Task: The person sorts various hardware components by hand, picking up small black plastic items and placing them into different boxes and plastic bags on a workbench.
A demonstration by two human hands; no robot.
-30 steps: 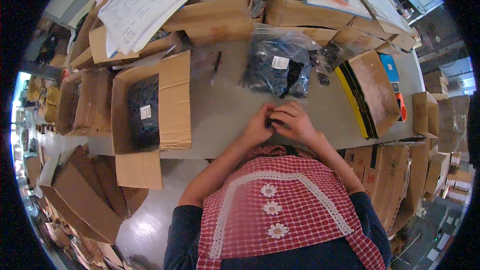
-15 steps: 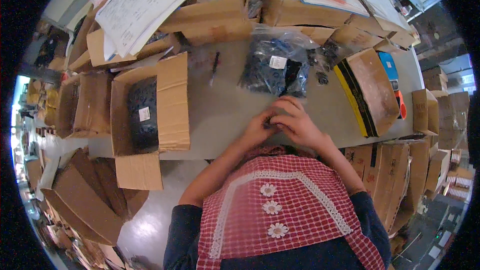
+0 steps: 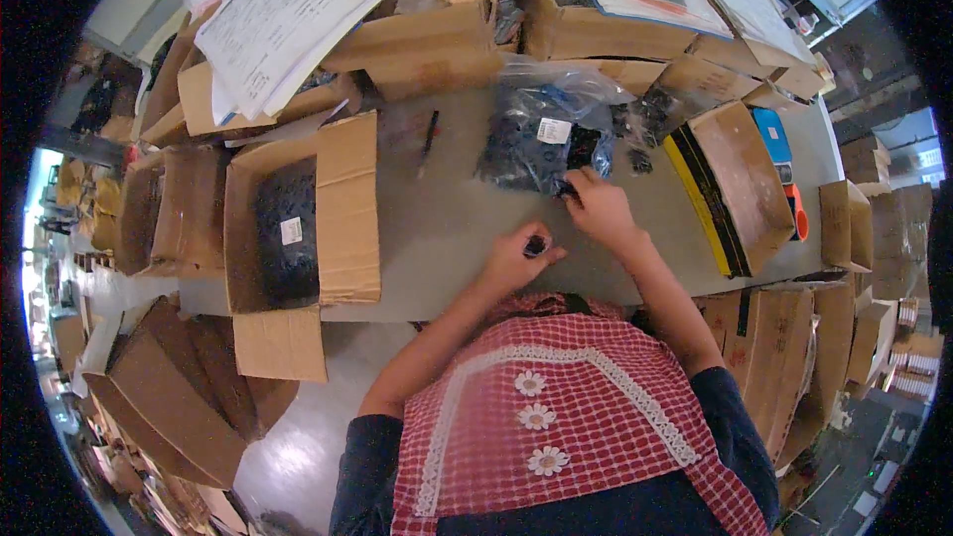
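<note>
My left hand (image 3: pixel 521 256) is closed round a small black piece (image 3: pixel 536 245) near the table's front edge; its exact kind does not show. Farther forward, my right hand (image 3: pixel 599 208) reaches to the near edge of a clear plastic bag (image 3: pixel 521 144) full of dark items, which bears a white label (image 3: pixel 554 131). Its fingertips are pinched together at the bag's opening, over something dark that I cannot make out. Several small black parts (image 3: pixel 640 161) lie on the table just right of the bag.
An open carton (image 3: pixel 347 218) holding a labelled dark bag (image 3: pixel 288 248) stands at the left. A black pen (image 3: pixel 431 131) lies between it and the clear bag. On the right are a yellow-and-black edged box (image 3: pixel 735 189) and a blue-and-orange object (image 3: pixel 771 137). Cartons with papers (image 3: pixel 298 20) line the back.
My hands were together near the table's front edge. Now my right hand has moved forward to the clear bag, while my left stays close to its place with the black piece showing.
</note>
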